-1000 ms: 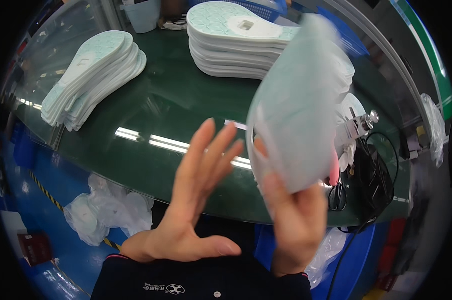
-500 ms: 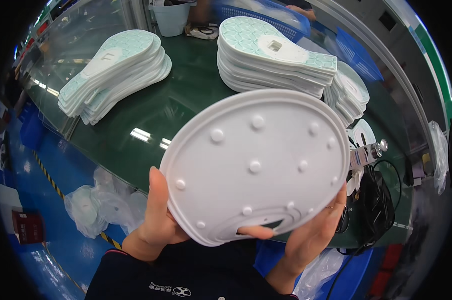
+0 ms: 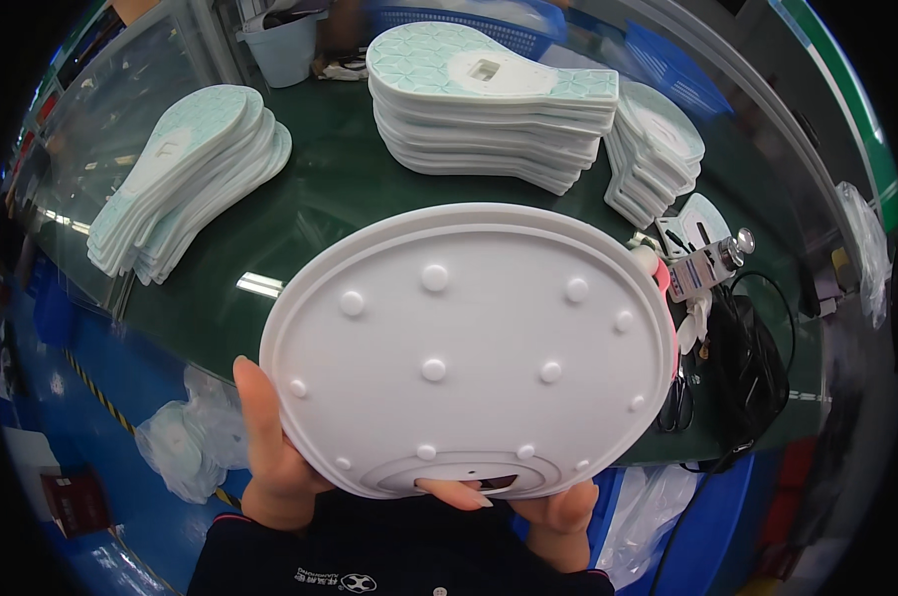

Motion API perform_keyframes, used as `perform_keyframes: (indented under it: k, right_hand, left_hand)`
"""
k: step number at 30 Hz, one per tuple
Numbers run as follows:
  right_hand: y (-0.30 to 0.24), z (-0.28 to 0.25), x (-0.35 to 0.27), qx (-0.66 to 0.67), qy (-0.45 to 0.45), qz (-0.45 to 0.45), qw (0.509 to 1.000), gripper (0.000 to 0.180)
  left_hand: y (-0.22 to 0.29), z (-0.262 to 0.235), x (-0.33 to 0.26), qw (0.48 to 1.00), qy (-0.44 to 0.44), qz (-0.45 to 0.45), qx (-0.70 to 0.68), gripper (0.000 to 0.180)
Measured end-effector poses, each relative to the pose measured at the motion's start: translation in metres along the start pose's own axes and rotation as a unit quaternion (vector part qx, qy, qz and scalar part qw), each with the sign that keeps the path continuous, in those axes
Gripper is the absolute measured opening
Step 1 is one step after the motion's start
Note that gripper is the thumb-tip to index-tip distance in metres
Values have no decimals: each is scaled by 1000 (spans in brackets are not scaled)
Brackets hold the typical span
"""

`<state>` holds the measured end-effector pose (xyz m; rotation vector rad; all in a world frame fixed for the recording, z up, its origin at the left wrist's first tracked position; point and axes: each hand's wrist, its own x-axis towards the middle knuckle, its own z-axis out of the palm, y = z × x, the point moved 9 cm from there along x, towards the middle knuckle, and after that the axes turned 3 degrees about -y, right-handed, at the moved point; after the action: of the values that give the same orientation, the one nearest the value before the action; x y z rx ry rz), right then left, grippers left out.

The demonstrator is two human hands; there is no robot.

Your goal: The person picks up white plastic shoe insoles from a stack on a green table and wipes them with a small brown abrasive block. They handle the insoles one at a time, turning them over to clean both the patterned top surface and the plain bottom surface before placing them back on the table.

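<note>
A white oval plastic panel with a raised rim and several round knobs is held up close in front of me. My left hand grips its lower left edge, the thumb standing up beside the rim. A finger, apparently from my left hand, pokes through the slot near the panel's lower edge. Under the lower right rim is my right hand, its thumb end showing at the edge and its other fingers hidden behind the panel.
Stacks of pale green and white paddle-shaped panels stand on the green table: a left stack, a taller middle stack and a right stack. A metal-topped bottle, a black bag and scissors lie at right.
The oval panel has shifted left and turned more level. My right hand has slid from its right side down to the lower edge. The whole view has moved a little.
</note>
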<state>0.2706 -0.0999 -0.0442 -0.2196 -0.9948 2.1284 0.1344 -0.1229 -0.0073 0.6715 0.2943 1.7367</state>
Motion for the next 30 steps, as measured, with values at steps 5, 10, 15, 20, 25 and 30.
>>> perform_keyframes:
  k: [5,10,15,20,25,30]
  right_hand:
    - [2,7,3,162,13,-21,986,64]
    - [-12,5,20,308,23,-33,950,68]
    - [-62,2,52,202,12,-109,973,79]
    - [-88,-18,64,99,143,-102,979,82]
    - [-95,20,88,311,-117,-100,938,88]
    - [-101,25,82,259,-92,-41,961,87]
  left_hand:
    - [9,-20,-17,989,80,15,121,70]
    - [35,-10,7,872,94,88,471,72]
    - [-22,8,-5,948,-46,-116,293,76]
    - [-59,35,-37,934,-180,-257,170,74]
    - [-57,47,-40,955,-157,-228,109,69]
    - [-51,52,-44,957,-170,-198,127,69]
